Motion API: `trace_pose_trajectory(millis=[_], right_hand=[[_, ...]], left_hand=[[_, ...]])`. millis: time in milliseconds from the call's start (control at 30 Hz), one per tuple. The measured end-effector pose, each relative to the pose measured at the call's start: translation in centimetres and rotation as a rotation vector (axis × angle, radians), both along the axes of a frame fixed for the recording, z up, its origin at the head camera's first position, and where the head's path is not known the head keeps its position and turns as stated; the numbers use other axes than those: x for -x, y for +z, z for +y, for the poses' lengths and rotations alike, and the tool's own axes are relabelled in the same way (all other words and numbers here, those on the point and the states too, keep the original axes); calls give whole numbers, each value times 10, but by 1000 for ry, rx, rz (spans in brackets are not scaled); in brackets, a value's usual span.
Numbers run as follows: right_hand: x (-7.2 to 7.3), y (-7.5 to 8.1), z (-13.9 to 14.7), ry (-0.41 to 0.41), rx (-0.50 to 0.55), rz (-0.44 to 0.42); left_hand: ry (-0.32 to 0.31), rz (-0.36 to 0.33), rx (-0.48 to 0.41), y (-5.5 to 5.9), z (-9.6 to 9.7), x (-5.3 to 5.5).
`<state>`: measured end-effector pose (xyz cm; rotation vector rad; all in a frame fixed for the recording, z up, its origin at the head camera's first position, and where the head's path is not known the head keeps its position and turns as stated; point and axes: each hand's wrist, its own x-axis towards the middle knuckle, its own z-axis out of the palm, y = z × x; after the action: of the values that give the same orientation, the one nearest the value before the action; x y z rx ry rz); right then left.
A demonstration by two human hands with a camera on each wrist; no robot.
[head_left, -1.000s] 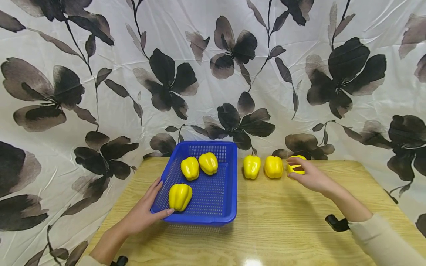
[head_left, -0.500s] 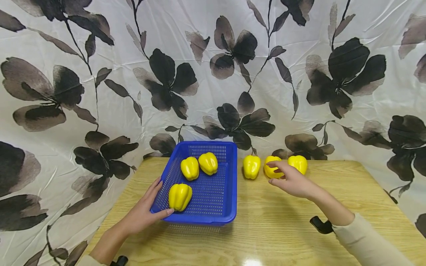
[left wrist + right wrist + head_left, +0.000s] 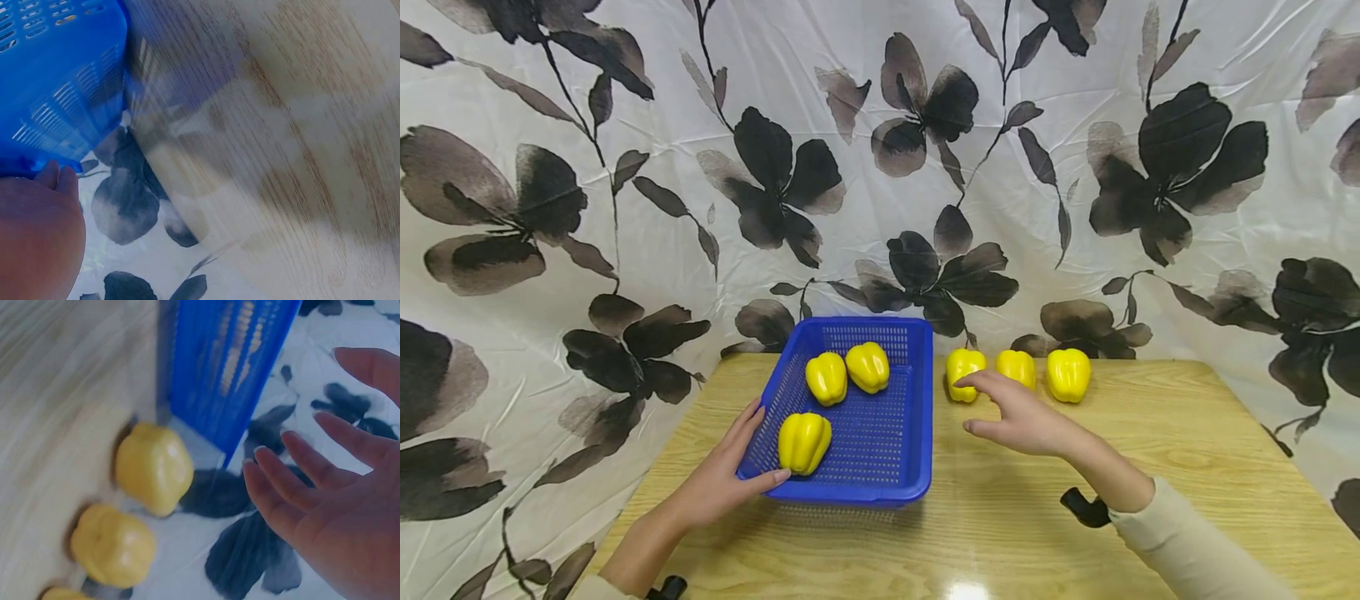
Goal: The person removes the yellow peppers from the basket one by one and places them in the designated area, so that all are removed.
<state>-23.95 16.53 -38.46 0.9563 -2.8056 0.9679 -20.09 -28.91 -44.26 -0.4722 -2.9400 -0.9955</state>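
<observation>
A blue plastic basket [image 3: 923, 417] stands left of centre on the table, its sides perforated. Inside it lie three yellow bell peppers: one near the front left [image 3: 805, 443], two farther back. My left hand [image 3: 718, 487] holds the basket's front left corner, thumb over the rim and fingers along the outer side. To the right of the basket, three more yellow bell peppers stand in a row: the nearest to it [image 3: 964, 365], a middle one [image 3: 1017, 367] and a right one [image 3: 1068, 375]. My right hand [image 3: 1026, 419], fingers spread and holding nothing, overlaps the first two in the head view.
The wooden table [image 3: 1000, 525] ends at the back against a hanging cloth [image 3: 865, 200] with dark flower prints. A black device [image 3: 1086, 508] sits at my right wrist, and another shows at the left wrist.
My right hand has moved left along the pepper row, from the right pepper past the middle one to the pepper nearest the basket. The left hand and basket have stayed put.
</observation>
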Motion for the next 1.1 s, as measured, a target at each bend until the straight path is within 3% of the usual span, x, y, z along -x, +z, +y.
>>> trace_pose_trajectory(millis=[667,900,1100], right_hand=[[-16,0,-87,138,56,-8],[-23,-9,-114,121,64,-21],[-28,-12,-142,38,36,-55]], left_hand=[[-4,-6,-17,1,2,-1],[-7,-1,-24,1,2,0],[-7,-1,-25,0,0,1]])
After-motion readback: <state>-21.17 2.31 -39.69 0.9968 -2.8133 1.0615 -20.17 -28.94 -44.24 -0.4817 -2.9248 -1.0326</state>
